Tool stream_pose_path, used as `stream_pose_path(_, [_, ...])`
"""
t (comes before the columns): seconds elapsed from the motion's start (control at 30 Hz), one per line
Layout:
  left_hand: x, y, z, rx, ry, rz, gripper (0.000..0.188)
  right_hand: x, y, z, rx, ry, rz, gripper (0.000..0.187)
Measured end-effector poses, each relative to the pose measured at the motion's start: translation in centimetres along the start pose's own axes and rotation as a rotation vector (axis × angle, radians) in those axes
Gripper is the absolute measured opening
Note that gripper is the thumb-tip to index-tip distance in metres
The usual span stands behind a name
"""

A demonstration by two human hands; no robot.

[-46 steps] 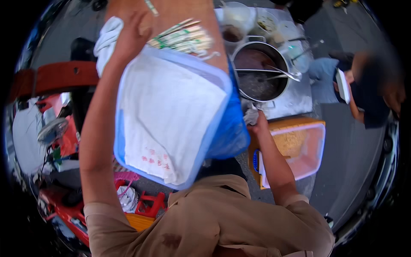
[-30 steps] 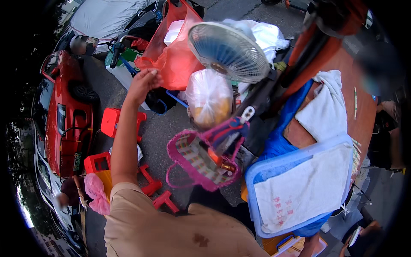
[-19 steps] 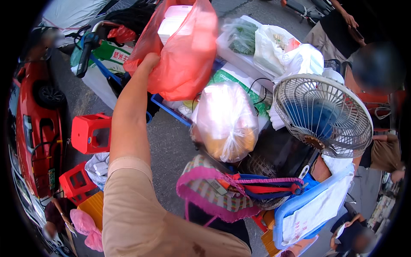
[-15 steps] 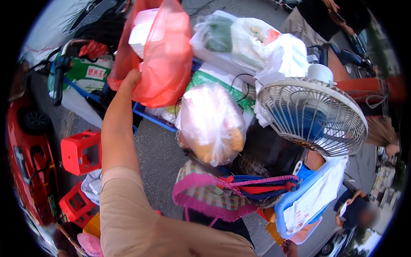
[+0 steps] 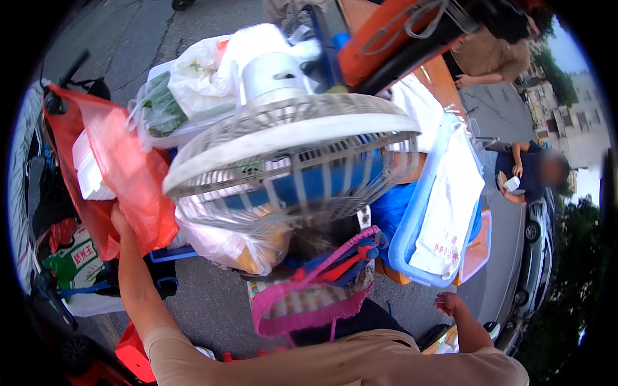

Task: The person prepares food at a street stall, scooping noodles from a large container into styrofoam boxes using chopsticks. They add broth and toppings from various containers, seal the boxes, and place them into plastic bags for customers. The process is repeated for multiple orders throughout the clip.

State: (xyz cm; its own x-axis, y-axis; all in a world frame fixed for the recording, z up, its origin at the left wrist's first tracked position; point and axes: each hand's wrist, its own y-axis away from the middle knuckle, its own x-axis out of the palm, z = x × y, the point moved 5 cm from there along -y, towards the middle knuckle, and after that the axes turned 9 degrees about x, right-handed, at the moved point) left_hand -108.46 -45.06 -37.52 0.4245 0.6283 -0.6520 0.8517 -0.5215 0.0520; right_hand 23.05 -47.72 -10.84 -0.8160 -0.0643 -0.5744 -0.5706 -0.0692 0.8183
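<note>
My left hand (image 5: 120, 220) is at the lower edge of a translucent red plastic bag (image 5: 138, 206), at the left. White foam boxes (image 5: 91, 168) show inside the bag. The bag hides most of that hand's fingers, so its grip cannot be made out. My right hand (image 5: 447, 303) hangs at the lower right, below a blue plastic bin (image 5: 402, 251). Its fingers are loosely bent and apart, with nothing seen in them. Between my arms sits a clear plastic bag (image 5: 254, 254) with yellow-orange contents, partly behind a fan.
A caged fan (image 5: 296, 138) covers much of the middle. Behind it stand bags of greens (image 5: 164, 106) and an orange post (image 5: 380, 42). A pink-edged checked bag (image 5: 309, 302) hangs near my body. A red stool (image 5: 134, 354) is lower left. People stand farther right, including one in dark clothes (image 5: 524, 170).
The view has swung to the right, so the fan now fills the middle and the red bag lies farther left. My left hand remains at the bag. My right forearm now shows.
</note>
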Motion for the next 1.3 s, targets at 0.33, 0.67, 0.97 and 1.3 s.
stream_pose_path(0.33, [-7.7, -1.2, -3.1, -0.031, -0.678, -0.206, 0.047, -0.5, -3.8, -2.6, -0.022, -0.096, 0.014, 0.018])
stream_pose_path(0.67, [-3.2, 22.1, -30.1, 0.268, 0.065, -0.149, 0.045, -19.8, -12.3, 5.0, -0.349, -0.449, -0.522, 0.022])
stream_pose_path(0.97, [5.1, 51.9, -63.2, 0.407, 0.251, 0.222, 0.045, -28.6, -36.5, 14.7, -0.556, -0.241, -0.561, 0.047])
stream_pose_path(1.3, [18.8, 78.5, -85.4, 0.25, 0.363, 0.771, 0.049, -34.7, -37.1, 15.2, -0.727, 0.06, -0.241, 0.018])
